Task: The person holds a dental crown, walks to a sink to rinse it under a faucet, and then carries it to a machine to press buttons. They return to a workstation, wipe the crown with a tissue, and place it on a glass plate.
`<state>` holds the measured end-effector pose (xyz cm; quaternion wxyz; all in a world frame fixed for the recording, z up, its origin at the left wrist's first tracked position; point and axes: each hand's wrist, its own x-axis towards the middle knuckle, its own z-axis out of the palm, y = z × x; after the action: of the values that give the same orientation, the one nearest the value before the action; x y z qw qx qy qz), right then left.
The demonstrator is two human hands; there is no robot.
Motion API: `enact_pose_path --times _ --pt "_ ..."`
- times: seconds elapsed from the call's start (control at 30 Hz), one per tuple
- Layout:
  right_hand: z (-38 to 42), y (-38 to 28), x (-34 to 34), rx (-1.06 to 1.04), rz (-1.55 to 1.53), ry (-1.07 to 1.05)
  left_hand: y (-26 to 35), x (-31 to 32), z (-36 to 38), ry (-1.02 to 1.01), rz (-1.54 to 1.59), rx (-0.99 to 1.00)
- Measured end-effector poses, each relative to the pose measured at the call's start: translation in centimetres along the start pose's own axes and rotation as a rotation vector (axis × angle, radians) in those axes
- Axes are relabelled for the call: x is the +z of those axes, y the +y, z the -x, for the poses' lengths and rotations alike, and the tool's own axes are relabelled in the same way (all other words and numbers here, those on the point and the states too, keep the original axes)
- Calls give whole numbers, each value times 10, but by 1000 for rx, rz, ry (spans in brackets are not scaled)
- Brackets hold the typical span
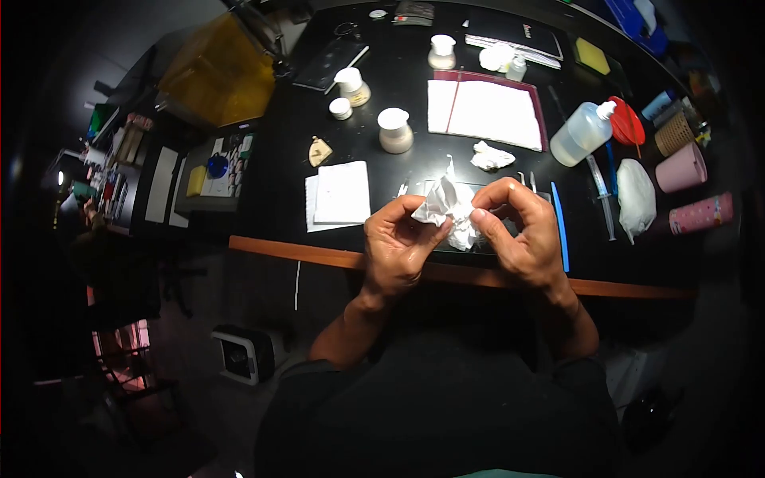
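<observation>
Between my two hands is a crumpled white tissue, held above the table's front edge. The thumb and fingers of my left hand pinch its left side. My right hand grips its right side with thumb and forefinger. Whether something small is wrapped inside the tissue is hidden. Just beyond my hands lies another crumpled tissue. White paper sheets rest to the left of my left hand. A blue stick-like tool lies beside my right hand.
White-capped jars stand beyond my hands. A tray bears a white sheet and a thin brush. To the right are a squeeze bottle, a syringe, a white bag and a pink cup. Another person is at far left.
</observation>
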<state>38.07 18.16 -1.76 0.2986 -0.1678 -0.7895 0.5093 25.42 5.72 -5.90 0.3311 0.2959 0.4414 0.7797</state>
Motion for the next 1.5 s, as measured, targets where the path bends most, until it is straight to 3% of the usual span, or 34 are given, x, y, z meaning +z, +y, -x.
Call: enact_pose_path --times 0.13,0.53,0.63,0.87,1.03,1.27,1.37,1.5 --pt "0 -9 27 -383 163 135 0 -15 5 106 -3 55" --pt "-21 -10 54 -338 317 115 19 -41 10 138 464 -176" --pt "-22 -8 57 -397 335 90 14 -49 6 180 440 -125" --pt "-22 0 60 -400 343 36 22 -55 3 120 571 -264" --pt "-25 -12 59 -367 447 177 20 -51 5 105 407 -117" --pt "-23 -2 61 -443 285 1 18 -56 8 143 125 11" --pt "-23 -4 63 -391 182 49 19 -58 7 163 163 -1" --pt "-23 -11 64 -275 136 53 23 -55 9 127 456 -138"
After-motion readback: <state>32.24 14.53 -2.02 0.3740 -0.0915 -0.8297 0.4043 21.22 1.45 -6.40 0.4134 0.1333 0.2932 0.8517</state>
